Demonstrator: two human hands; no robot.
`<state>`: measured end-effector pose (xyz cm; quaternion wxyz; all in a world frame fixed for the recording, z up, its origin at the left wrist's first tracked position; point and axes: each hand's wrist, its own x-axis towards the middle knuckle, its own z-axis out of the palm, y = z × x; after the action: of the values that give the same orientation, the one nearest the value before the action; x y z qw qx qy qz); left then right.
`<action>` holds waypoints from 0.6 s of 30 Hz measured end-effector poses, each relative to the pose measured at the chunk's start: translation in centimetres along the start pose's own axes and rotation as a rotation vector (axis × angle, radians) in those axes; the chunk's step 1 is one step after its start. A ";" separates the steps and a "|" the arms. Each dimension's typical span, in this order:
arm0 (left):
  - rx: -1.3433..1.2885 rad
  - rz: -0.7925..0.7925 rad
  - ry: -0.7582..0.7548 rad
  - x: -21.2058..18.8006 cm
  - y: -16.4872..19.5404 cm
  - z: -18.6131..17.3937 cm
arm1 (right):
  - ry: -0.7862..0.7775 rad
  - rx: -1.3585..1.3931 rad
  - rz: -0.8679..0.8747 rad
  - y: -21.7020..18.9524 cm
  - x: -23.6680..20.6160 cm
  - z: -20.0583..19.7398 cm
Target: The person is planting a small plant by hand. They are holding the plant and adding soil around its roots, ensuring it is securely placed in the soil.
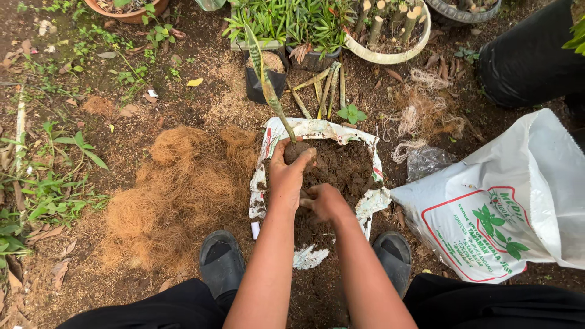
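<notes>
Left hand (286, 176) grips a striped cutting (268, 91) by its soil-caked base above the open soil sack (317, 129); right hand (326, 202) digs, grip hidden; cutting not yet planted

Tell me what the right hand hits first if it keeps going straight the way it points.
Most likely the dark soil in the open white sack: the right hand points down into it, fingers already at the surface, though depth is hard to judge.

Bare dirt ground (183, 97), weeds (36, 195), coconut fibre pile (177, 195), daylight.
</notes>
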<state>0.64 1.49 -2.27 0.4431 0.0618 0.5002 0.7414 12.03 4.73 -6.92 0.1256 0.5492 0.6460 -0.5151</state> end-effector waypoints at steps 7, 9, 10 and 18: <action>-0.006 -0.049 -0.064 -1.3 2.3 0.7 | -0.231 -0.614 -0.331 -7.3 -6.3 -7.8; -0.203 0.002 -0.168 -1.3 3.1 1.4 | -0.276 -0.800 -0.439 -9.6 -8.4 -10.6; -0.192 -0.002 -0.181 -1.4 3.6 1.9 | -0.285 -0.867 -0.456 -10.6 -9.6 -11.8; 0.002 -0.020 -0.215 -2.7 10.3 5.9 | -0.009 -0.837 -0.575 -16.0 -19.4 -19.0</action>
<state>-0.73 2.55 9.77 0.5014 0.1365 0.4512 0.7255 13.36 10.89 24.04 0.1906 0.2494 0.9217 -0.2280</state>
